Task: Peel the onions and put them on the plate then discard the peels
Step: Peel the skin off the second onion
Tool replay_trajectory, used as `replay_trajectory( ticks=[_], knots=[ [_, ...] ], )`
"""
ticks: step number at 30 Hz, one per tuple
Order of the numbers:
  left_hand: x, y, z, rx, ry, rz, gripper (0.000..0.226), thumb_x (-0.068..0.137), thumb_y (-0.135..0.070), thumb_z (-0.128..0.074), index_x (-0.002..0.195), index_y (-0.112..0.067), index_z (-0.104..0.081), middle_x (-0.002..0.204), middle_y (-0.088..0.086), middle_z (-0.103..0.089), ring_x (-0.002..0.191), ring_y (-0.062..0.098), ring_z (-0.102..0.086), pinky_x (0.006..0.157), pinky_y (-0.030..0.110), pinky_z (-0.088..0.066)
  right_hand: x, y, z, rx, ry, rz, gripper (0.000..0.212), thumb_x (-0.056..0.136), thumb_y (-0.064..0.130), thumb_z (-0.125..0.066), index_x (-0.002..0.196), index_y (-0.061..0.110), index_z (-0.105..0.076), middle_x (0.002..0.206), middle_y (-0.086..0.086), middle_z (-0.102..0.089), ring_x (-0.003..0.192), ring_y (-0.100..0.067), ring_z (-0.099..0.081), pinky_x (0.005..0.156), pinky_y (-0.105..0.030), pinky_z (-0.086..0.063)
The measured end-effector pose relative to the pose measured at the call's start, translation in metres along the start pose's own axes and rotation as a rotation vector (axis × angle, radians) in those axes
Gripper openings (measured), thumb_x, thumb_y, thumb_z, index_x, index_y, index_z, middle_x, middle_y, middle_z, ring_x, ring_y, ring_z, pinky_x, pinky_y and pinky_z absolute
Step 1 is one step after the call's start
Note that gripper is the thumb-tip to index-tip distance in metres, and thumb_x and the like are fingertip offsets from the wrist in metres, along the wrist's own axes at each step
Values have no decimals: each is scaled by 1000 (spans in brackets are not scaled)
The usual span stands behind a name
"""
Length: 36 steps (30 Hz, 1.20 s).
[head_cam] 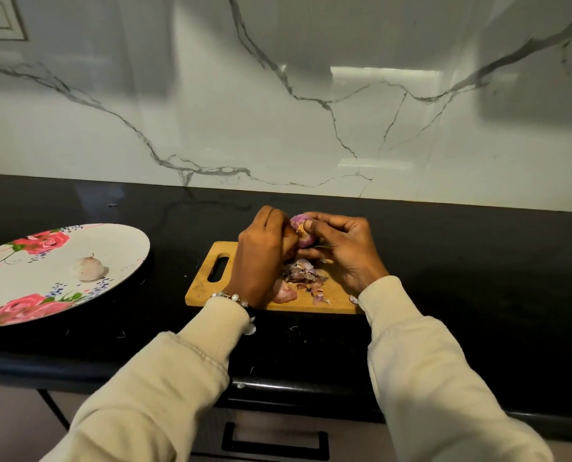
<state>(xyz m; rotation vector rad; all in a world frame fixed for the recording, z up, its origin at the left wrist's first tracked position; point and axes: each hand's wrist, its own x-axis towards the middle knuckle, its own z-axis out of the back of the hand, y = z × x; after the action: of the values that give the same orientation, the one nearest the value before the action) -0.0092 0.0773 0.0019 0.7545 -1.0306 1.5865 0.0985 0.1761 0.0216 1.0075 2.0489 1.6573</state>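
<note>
A purple onion is held above the far edge of the wooden cutting board. My left hand grips it from the left, and my right hand grips it from the right with the thumb on its top. A heap of purple peels lies on the board under my hands. Another piece of onion rests near the board's front edge by my left wrist. One peeled pale onion sits on the floral plate at the left.
The black counter runs along a white marble wall. Small peel scraps lie on the counter near the front edge. A drawer with a black handle is below.
</note>
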Motion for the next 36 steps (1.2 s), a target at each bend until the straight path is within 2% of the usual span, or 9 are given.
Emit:
replay_trajectory(
  ticks=[2, 5, 12, 17, 21, 24, 31, 34, 36],
  knots=[
    [1, 1, 0, -90, 0, 120, 8, 86, -11, -60, 87, -3, -59, 84, 8, -57, 70, 19, -53, 62, 30, -45, 1, 0, 1, 6, 1, 7, 15, 87, 2, -69, 101, -1, -73, 96, -18, -75, 88, -31, -74, 69, -38, -63],
    [4, -2, 1, -177, -19, 261, 7, 87, -7, -65, 86, -5, -59, 83, 2, -56, 72, 14, -51, 64, 17, -40, 2, -1, 1, 15, -1, 12, 15, 87, 2, -70, 101, 0, -73, 99, -17, -75, 91, -31, -74, 71, -40, -63],
    [5, -6, 1, -300, -57, 412, 9, 90, -12, -63, 84, -9, -58, 81, 0, -57, 74, 16, -54, 61, 17, -41, 1, 0, 2, 41, -27, 7, 16, 85, 0, -71, 101, 0, -73, 102, -20, -73, 91, -34, -74, 70, -40, -63],
    [6, -4, 0, -568, -85, 702, 15, 85, -28, -57, 83, -14, -61, 83, 10, -67, 79, 30, -67, 67, 50, -57, 3, 0, 2, 95, -40, 2, 15, 88, 0, -67, 101, -3, -72, 106, -23, -72, 94, -37, -73, 70, -40, -63],
    [8, -2, -1, -806, -72, 869, 18, 88, -20, -55, 89, -4, -63, 88, 18, -69, 79, 33, -71, 73, 56, -58, 4, -1, 2, 144, -32, 7, 16, 90, 0, -65, 103, -7, -70, 110, -25, -70, 97, -37, -71, 68, -39, -63],
    [9, 2, -3, -941, -92, 975, 20, 87, -18, -57, 93, 0, -65, 96, 25, -69, 89, 37, -71, 82, 58, -56, 3, 1, 2, 195, -4, 15, 12, 91, -1, -62, 98, -3, -72, 106, -22, -72, 97, -37, -71, 69, -41, -63],
    [12, -1, -2, -1009, -143, 1024, 20, 94, -10, -52, 101, 7, -61, 96, 27, -68, 82, 35, -71, 77, 48, -60, -1, 6, 0, 258, 75, 20, 17, 92, -3, -55, 98, 0, -71, 100, -17, -74, 91, -32, -73, 73, -44, -62],
    [13, 0, 1, -1020, -218, 1082, 17, 96, -7, -50, 100, 5, -61, 90, 17, -70, 74, 27, -71, 65, 34, -59, -4, 11, 0, 379, 63, 24, 21, 93, -2, -52, 89, 1, -72, 93, -16, -74, 83, -30, -73, 61, -39, -62],
    [14, 0, 4, -983, -265, 1115, 12, 97, -9, -51, 96, -5, -62, 92, 13, -71, 74, 22, -72, 66, 34, -59, -3, 15, 2, 482, 16, 12, 17, 95, 1, -51, 91, 1, -68, 90, -16, -73, 80, -29, -73, 57, -34, -60]
  ],
)
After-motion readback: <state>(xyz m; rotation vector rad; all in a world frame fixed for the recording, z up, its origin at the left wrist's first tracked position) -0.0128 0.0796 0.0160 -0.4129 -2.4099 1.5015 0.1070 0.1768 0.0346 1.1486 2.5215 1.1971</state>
